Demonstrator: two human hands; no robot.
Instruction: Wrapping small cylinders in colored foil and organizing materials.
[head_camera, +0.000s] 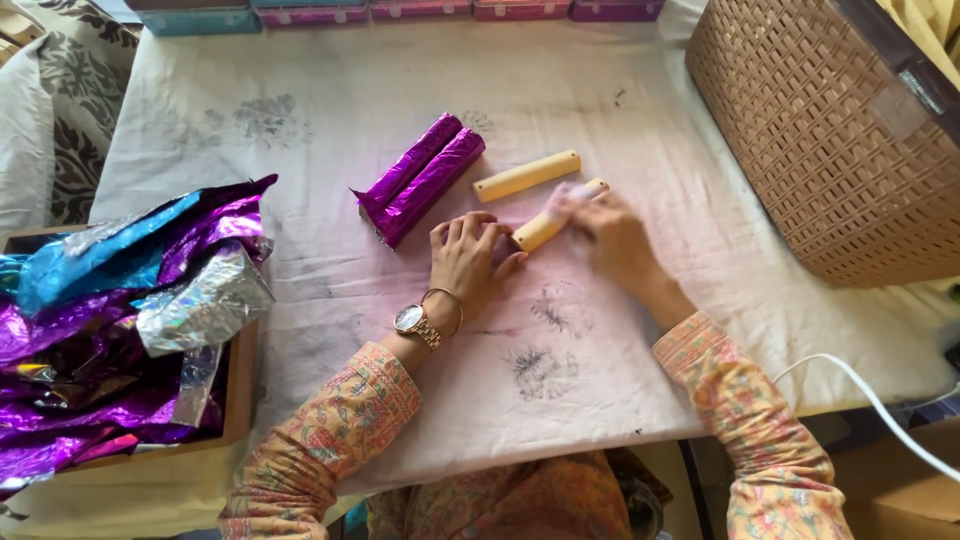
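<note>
Tan stick (538, 230) on cloth, both hands gripping: left (470, 262), right (605, 232).

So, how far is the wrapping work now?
Done: two purple-wrapped rolls lie on the cloth. In hand: the left hand and the right hand hold one bare yellow stick. Left: a second bare stick lies beside them.

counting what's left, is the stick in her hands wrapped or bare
Bare. The stick between the left hand and right hand shows plain tan, no foil, unlike the two purple rolls beside it.
</note>
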